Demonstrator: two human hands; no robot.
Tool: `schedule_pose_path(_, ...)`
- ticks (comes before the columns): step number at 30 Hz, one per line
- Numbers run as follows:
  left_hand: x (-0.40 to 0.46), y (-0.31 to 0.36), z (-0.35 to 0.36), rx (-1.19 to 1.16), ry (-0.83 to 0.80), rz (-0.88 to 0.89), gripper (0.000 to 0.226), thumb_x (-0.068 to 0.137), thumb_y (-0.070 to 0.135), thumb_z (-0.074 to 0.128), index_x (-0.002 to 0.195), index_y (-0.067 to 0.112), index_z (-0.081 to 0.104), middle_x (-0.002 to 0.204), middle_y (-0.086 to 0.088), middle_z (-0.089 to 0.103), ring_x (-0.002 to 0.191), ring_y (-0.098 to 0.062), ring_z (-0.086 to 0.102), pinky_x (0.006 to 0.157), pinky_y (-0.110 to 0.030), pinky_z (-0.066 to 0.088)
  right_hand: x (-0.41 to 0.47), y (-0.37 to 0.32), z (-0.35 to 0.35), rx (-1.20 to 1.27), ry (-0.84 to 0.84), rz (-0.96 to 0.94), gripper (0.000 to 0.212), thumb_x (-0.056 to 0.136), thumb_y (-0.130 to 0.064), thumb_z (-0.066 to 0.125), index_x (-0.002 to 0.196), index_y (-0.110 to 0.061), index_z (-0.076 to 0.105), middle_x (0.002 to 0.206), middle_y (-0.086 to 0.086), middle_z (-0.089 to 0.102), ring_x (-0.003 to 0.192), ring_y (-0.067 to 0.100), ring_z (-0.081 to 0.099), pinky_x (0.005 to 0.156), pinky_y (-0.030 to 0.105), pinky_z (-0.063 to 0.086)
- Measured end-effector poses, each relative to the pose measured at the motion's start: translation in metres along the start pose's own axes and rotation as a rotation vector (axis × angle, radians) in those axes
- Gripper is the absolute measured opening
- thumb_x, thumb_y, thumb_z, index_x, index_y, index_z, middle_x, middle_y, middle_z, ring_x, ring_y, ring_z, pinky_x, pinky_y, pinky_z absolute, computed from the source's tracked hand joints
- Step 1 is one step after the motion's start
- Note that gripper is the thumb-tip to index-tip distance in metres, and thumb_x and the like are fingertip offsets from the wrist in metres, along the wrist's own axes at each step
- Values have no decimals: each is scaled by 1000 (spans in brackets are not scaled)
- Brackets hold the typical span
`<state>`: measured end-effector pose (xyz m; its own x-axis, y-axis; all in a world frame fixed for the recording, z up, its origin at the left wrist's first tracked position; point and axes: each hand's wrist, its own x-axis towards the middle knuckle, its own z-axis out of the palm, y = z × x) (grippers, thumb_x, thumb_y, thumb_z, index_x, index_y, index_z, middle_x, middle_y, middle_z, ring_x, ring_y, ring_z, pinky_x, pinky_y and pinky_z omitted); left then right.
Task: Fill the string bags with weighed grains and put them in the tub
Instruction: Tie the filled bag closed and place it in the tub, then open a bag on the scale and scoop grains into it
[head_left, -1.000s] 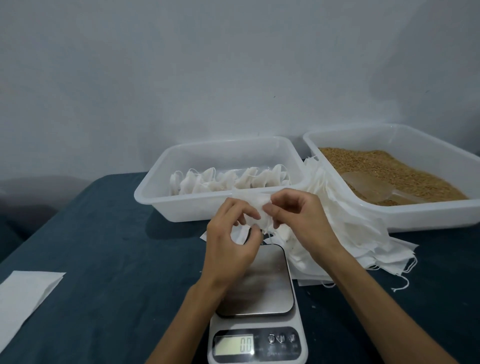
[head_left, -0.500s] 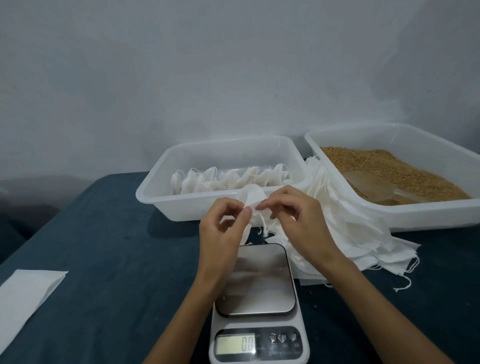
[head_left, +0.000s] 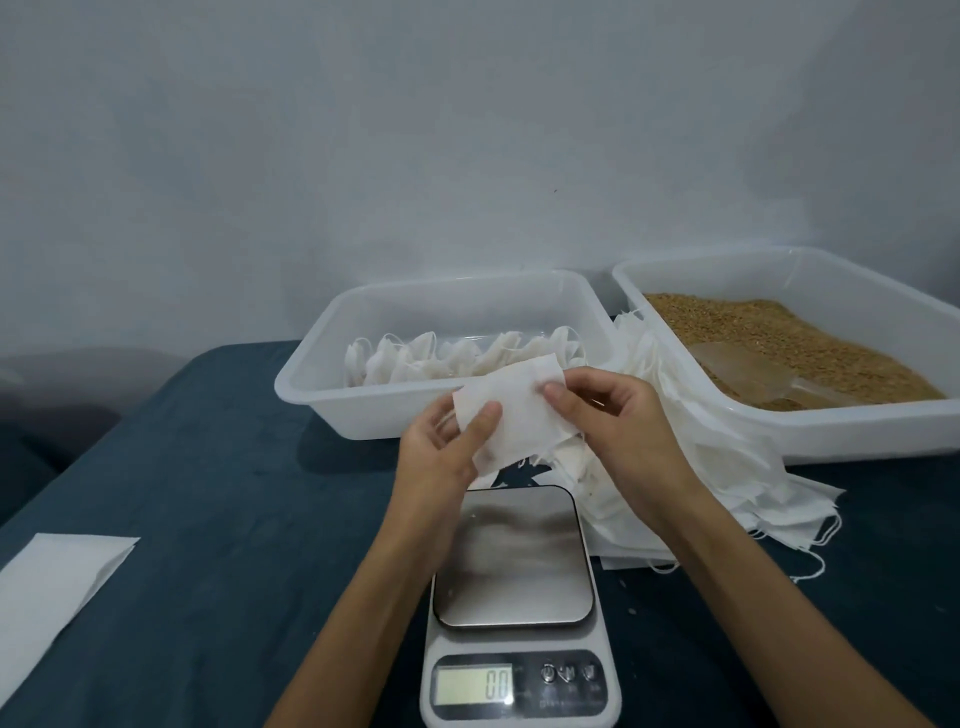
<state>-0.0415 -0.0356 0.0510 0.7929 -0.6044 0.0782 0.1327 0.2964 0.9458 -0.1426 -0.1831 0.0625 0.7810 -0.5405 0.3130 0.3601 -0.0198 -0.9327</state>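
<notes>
Since the earlier frames the small white fabric string bag (head_left: 511, 410), which had been bunched between the fingertips, had been spread out flat, and both hands had risen slightly above the scale. The left hand (head_left: 447, 447) pinched the bag's lower left part, thumb on the front and curled fingers behind it, while the right hand (head_left: 608, 415) pinched its right edge between thumb and fingers. The bag was held in the air above the far end of the white digital kitchen scale (head_left: 519, 613), whose steel platform carried nothing and whose display read zero. Behind the hands stood a white rectangular plastic tub (head_left: 332, 389) holding a row of white bags (head_left: 447, 358) along its near side. To the right, a second white rectangular plastic tub (head_left: 857, 436) held brown grains (head_left: 769, 332) with a translucent plastic scoop (head_left: 748, 364) lying on them. Between and in front of the two tubs lay a loose pile of flat white string bags (head_left: 727, 478), its strings trailing onto the dark blue tablecloth (head_left: 218, 493). A flat white paper sheet (head_left: 47, 587) lay at the table's near left edge, well apart from everything else.
</notes>
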Motion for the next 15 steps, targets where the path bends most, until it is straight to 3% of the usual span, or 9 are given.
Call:
schedule_pose_path(2,-2,0,0,-33,-16,-11,36,84,19,78,117,5,74,112,-13,79,104,-27,76,81,-29,61,2,4,0,-113,93,-75,6,86,-15,77,91,-12,79,106,-1,71,87,11,68,83,26,53)
schedule_pose_path(5,-2,-2,0,95,94,57,14,91,9,76,104,9,78,99,-8,81,88,-19,76,70,-25,59,0,8,0,-394,199,-265,7,83,-18,82,87,-18,77,101,-6,62,68,10,54,68,20,49)
schedule_pose_path(7,-1,-2,0,129,117,79,9,92,9,76,100,11,79,94,-6,81,79,-14,73,63,-22,56,-3,8,2,-385,163,-320,5,86,-19,80,89,-17,76,93,-8,66,61,10,51,59,21,45)
schedule_pose_path(10,-2,-3,1,145,104,74,10,93,13,75,102,13,79,97,-6,81,82,-13,74,67,-23,58,-5,8,6,-282,88,-249,5,93,-22,73,94,-17,72,78,-3,70,48,9,51,46,20,40)
schedule_pose_path(15,3,-3,-2,81,141,80,17,94,5,74,110,10,72,85,-2,75,73,-13,67,66,-23,57,-4,4,-1,-296,185,-249,11,97,-29,68,90,-21,69,56,0,64,32,22,46,37,23,38)
